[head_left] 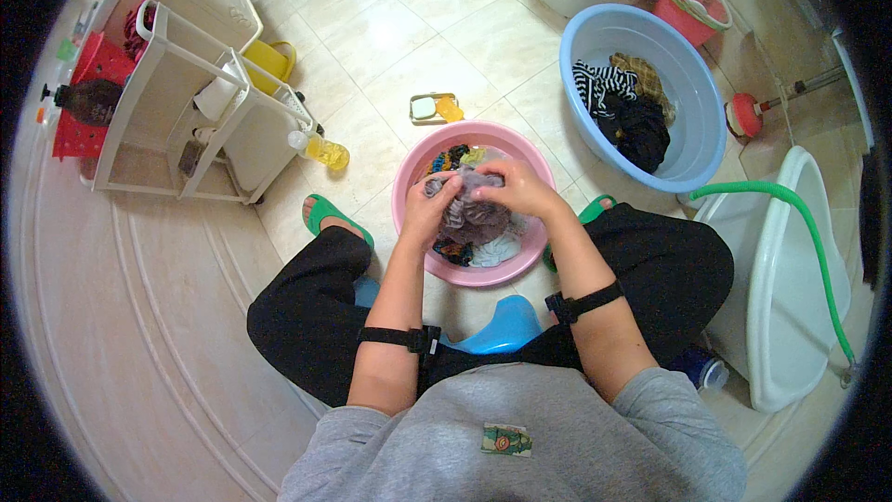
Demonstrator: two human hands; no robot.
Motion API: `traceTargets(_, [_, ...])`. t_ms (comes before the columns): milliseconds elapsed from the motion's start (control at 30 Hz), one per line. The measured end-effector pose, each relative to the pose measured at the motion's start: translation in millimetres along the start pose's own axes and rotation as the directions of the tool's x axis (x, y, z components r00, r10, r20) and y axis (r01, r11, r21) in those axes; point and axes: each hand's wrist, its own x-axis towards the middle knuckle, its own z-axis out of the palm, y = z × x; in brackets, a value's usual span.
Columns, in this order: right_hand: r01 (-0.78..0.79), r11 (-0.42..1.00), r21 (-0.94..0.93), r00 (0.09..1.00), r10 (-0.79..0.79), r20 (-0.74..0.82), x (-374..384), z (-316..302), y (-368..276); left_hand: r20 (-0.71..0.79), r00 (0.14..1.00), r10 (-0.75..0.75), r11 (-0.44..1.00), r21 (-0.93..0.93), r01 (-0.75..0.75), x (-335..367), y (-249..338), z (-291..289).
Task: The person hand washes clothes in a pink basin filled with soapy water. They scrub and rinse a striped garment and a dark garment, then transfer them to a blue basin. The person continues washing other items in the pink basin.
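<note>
Over a pink basin (401, 200) on the floor, both my hands grip a bunched, wet-looking grey cloth (476, 218). My left hand (427, 212) closes round its left side, thumb on top. On the upper right side, my right hand (520, 191) pinches the same cloth with bent fingers. Under and around it in the basin lie a pale blue cloth (497, 250), a dark patterned cloth (452, 253) and a yellow-green piece (474, 157). The cloth and my hands hide the basin's middle.
Beyond the basin is a soap dish (414, 118) with two bars. A blue basin (695, 135) of dark and striped clothes stands right, near a plunger (743, 116) and green hose (810, 214). A white shelf (177, 193) and yellow-liquid bottle (327, 153) are left.
</note>
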Motion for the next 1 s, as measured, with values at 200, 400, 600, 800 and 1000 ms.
traceTargets(200, [-0.084, 0.861, 0.501, 0.971, 0.184, -0.154, 3.4, -18.4, 35.2, -0.032, 0.999, 0.021, 0.999, 0.029, -0.020, 3.2, 4.5, -7.8])
traceTargets(400, [0.019, 0.898, 0.440, 0.968, 0.094, -0.234, 4.6, 8.6, 16.7, -0.044, 0.997, -0.071, 0.995, -0.067, 0.067, 5.0, -4.2, 2.0])
traceTargets(600, [0.138, 0.988, 0.068, 0.962, -0.117, -0.246, 0.9, 33.4, 3.5, 0.013, 0.992, -0.124, 0.987, -0.100, 0.125, 3.8, -14.6, 6.2])
traceTargets(800, [-0.109, 0.928, 0.355, 0.899, 0.245, -0.364, 9.8, 3.9, 25.8, -0.152, 0.985, -0.083, 0.988, -0.142, 0.061, 9.0, -7.4, 3.4])
traceTargets(1000, [0.038, 0.959, 0.281, 0.931, 0.068, -0.359, 7.9, 17.3, 15.6, -0.067, 0.985, -0.159, 0.963, -0.228, 0.140, -1.6, 3.7, 19.6])
